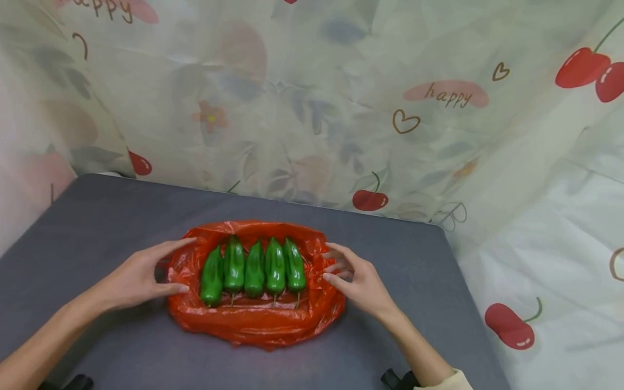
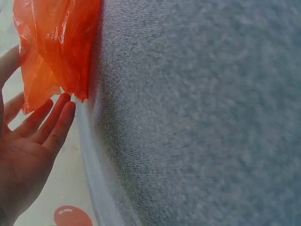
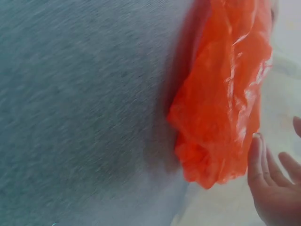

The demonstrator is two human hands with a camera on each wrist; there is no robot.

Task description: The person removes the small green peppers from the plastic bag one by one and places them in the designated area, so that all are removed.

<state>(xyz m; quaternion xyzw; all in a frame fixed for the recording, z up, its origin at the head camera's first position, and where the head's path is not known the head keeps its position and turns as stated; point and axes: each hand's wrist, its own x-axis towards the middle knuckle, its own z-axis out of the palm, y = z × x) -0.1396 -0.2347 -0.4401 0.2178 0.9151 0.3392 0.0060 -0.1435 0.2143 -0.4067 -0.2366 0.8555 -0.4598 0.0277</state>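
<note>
Several green peppers [image 1: 254,269] lie side by side in a row inside a red plastic bag [image 1: 273,327], whose rim is spread wide around them. At the bag's left side is my left hand [image 1: 141,273], thumb and fingers parted, with fingertips at the crumpled rim. My right hand [image 1: 358,279] stands at the opposite side, its fingers loosely bent beside the plastic. In the left wrist view the fingers [image 2: 59,125] reach to the lower edge of the bag [image 2: 61,42]. The right wrist view has extended fingertips [image 3: 256,150] close against the bag [image 3: 221,108]; contact is hard to tell.
A dark grey cloth-covered table [image 1: 380,249] bears the bag. Behind it and along the sides hangs a pale curtain [image 1: 302,108] printed with cherries, hearts and flowers. Black device parts [image 1: 400,379] show by the right wrist and at the lower left.
</note>
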